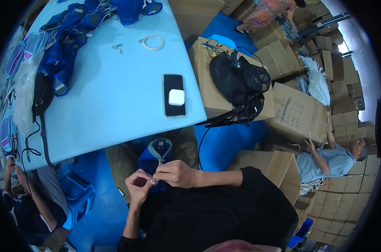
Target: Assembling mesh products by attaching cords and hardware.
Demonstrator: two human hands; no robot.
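A blue drawstring pouch point(146, 163) with a grey rim rests on my lap below the table's near edge, its mouth facing up. From its rim a grey-white cord point(160, 161) runs down to my fingers. My left hand point(137, 187) is closed in a pinch on the cord's end, where something small and silvery shows. Right beside it, my right hand point(176, 173) is closed on the same cord, knuckles up. The fingertips of both hands meet, and they partly hide what lies between them.
On the pale blue table point(115, 92) lie a phone point(174, 108) with a white case point(176, 97) on it, a white ring point(153, 42), small metal pieces point(118, 47) and several blue pouches point(66, 50). A carton point(241, 107) bears a black bag point(236, 77). Other people work at left and right.
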